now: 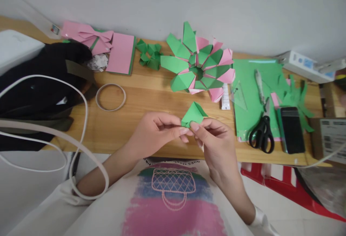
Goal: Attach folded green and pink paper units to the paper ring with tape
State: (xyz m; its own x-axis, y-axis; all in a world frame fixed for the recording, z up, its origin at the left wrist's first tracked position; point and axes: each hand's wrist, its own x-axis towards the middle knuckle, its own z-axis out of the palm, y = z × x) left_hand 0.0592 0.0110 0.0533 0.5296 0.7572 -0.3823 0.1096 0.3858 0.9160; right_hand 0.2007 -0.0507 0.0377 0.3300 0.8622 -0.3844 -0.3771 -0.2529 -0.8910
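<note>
Between both hands, near the table's front edge, I hold a small folded green paper piece [194, 113] with its point upward. My left hand [162, 131] pinches its lower left corner between thumb and fingers. My right hand [213, 135] grips the lower right side, the thumb pressed on the front. Just beyond the hands sits a large folded-paper flower [181, 50] of green and pink petals around a ring-shaped middle. To its left lies a smaller ring of folded green pieces [153, 63].
Right of the flower, a green sheet [245, 95] carries a craft knife [259, 84], black-handled scissors [262, 131], a set square [239, 95] and paper strips. A phone [291, 129] lies beside them. At left are a tape ring [110, 97], pink paper [120, 52], a black bag [40, 84] and a white cable [86, 120].
</note>
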